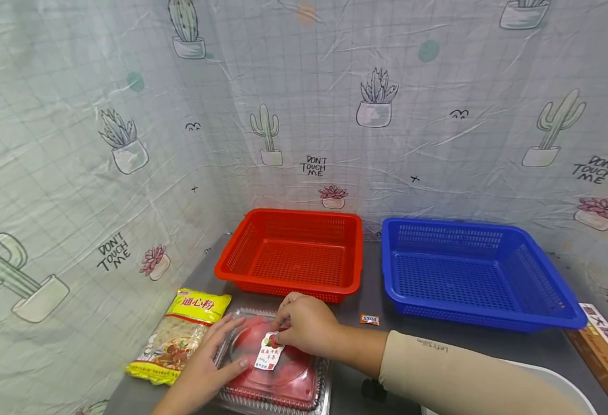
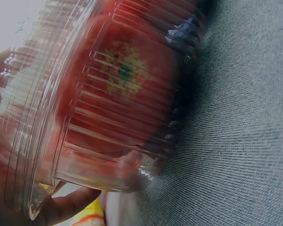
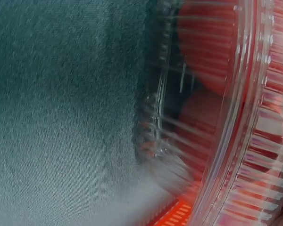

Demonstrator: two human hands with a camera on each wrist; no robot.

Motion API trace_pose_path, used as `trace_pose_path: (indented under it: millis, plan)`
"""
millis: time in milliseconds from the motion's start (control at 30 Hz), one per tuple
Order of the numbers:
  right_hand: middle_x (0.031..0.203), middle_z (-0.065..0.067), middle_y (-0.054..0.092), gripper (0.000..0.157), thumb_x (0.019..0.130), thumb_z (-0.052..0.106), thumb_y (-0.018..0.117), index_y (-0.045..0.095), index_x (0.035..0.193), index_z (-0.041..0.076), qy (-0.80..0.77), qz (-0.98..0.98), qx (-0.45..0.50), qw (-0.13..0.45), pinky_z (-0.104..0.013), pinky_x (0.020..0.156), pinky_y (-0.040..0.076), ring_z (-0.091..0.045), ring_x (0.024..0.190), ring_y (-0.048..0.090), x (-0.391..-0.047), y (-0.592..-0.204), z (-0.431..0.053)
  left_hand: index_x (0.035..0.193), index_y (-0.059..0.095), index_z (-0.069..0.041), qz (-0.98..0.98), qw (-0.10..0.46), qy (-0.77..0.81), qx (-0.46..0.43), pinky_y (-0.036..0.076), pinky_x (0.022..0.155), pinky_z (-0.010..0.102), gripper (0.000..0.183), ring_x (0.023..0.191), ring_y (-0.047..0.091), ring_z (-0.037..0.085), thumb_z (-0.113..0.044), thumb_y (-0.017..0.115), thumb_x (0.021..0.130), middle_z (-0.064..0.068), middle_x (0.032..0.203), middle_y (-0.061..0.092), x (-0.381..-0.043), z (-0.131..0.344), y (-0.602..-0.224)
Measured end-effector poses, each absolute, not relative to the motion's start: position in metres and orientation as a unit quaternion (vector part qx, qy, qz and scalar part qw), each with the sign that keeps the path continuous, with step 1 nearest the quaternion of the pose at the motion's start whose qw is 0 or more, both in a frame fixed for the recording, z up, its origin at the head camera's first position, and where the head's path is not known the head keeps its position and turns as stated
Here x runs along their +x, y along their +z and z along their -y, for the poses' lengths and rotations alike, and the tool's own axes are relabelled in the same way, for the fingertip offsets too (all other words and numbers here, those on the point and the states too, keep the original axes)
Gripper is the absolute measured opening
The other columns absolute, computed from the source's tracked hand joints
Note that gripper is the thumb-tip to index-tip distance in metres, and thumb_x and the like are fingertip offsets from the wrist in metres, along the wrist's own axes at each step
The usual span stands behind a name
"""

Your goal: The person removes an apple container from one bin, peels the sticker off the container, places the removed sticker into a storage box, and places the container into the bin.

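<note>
A clear plastic clamshell box [image 1: 288, 389] holds several round red fruits [image 2: 125, 89] under its ribbed lid. On the lid lies a white label [image 1: 267, 358] with fruit pictures and red print. My right hand [image 1: 306, 325] comes in from the right, its thumb and fingertips pinching the label's upper end. My left hand [image 1: 207, 363] rests along the box's left side, fingers extended past the edge and thumb over the lid beside the label. In the left wrist view, a finger [image 2: 73, 205] shows by the rim at the box corner.
A yellow bag of pasta [image 1: 179, 337] lies left of the box. Behind stand a red basket [image 1: 288, 288] and a blue basket [image 1: 480, 317]. A small orange packet [image 1: 370, 319] lies between. At right are a white container's rim [image 1: 558, 372] and a long brown box [image 1: 607, 357].
</note>
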State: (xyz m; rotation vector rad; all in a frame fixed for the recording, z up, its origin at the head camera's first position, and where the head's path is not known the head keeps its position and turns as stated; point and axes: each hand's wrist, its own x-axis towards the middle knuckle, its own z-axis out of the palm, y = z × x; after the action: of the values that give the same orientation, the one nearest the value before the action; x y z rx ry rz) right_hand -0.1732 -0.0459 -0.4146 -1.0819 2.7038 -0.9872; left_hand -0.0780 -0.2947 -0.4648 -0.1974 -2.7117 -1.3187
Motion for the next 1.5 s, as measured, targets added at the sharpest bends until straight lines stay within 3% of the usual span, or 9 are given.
trace_pose_path:
  millis: [333,600,733,833,900,1100,1300,1500]
  plan:
    - [0.09,0.017,0.058,0.016,0.088,0.017,0.087,0.078,0.077,0.024,-0.337,-0.874,-0.35,0.013,-0.018,0.066,0.046,0.004,0.075,0.051,-0.17,-0.418,0.047,0.153,0.057,-0.028,0.889,0.049,-0.452,-0.062,0.028,0.114,0.078,0.068,0.152,0.033,0.045,-0.031,0.087,0.091,0.016,0.167,0.038,-0.078,0.294,-0.466]
    - [0.114,0.007,0.06,0.019,0.094,0.013,0.078,0.069,0.08,0.024,-0.396,-0.835,-0.38,0.04,-0.02,0.072,0.05,0.0,0.078,0.056,-0.171,-0.418,0.044,0.153,0.057,-0.03,0.89,0.045,-0.45,-0.054,0.03,0.113,0.078,0.068,0.153,0.032,0.046,-0.033,0.086,0.091,0.015,0.168,0.036,-0.079,0.294,-0.465]
    - [0.126,0.005,0.061,0.018,0.096,0.014,0.074,0.067,0.084,0.025,-0.432,-0.813,-0.387,0.05,-0.025,0.084,0.051,-0.007,0.098,0.059,-0.169,-0.419,0.043,0.153,0.056,-0.032,0.891,0.032,-0.45,-0.045,0.031,0.111,0.079,0.069,0.153,0.031,0.047,-0.034,0.086,0.091,0.015,0.169,0.034,-0.08,0.295,-0.464]
    - [0.137,0.004,0.059,0.015,0.1,0.014,0.068,0.067,0.087,0.023,-0.49,-0.78,-0.38,0.083,-0.031,0.097,0.05,-0.016,0.123,0.054,-0.167,-0.418,0.042,0.154,0.056,-0.031,0.89,0.016,-0.455,-0.035,0.03,0.112,0.08,0.069,0.154,0.029,0.047,-0.035,0.086,0.091,0.015,0.17,0.031,-0.08,0.295,-0.464]
    - [0.143,0.002,0.056,0.013,0.102,0.013,0.063,0.065,0.09,0.018,-0.538,-0.749,-0.371,0.113,-0.033,0.101,0.049,-0.021,0.13,0.053,-0.166,-0.415,0.041,0.153,0.056,-0.031,0.89,0.01,-0.454,-0.028,0.03,0.112,0.08,0.069,0.154,0.029,0.048,-0.036,0.086,0.091,0.016,0.17,0.031,-0.081,0.295,-0.463]
    - [0.147,-0.009,0.057,0.01,0.104,0.009,0.056,0.061,0.096,0.007,-0.601,-0.693,-0.36,0.168,-0.03,0.096,0.05,-0.023,0.12,0.06,-0.17,-0.401,0.027,0.153,0.057,-0.032,0.893,0.015,-0.448,-0.029,0.033,0.111,0.079,0.069,0.152,0.032,0.049,-0.037,0.086,0.091,0.016,0.17,0.032,-0.081,0.293,-0.463]
    - [0.145,-0.011,0.06,0.011,0.106,0.011,0.052,0.06,0.099,0.01,-0.515,-0.695,-0.433,0.254,-0.032,0.101,0.05,-0.029,0.131,0.057,-0.178,-0.378,-0.022,0.152,0.058,-0.033,0.896,0.03,-0.441,-0.043,0.034,0.108,0.081,0.068,0.151,0.034,0.052,-0.035,0.087,0.09,0.018,0.169,0.033,-0.081,0.293,-0.466]
    - [0.141,-0.008,0.063,0.011,0.105,0.009,0.053,0.06,0.099,0.014,-0.436,-0.713,-0.458,0.302,-0.033,0.095,0.054,-0.023,0.123,0.063,-0.183,-0.364,-0.085,0.151,0.059,-0.034,0.9,0.037,-0.431,-0.054,0.035,0.105,0.083,0.068,0.15,0.035,0.054,-0.036,0.087,0.089,0.019,0.169,0.033,-0.081,0.296,-0.465]
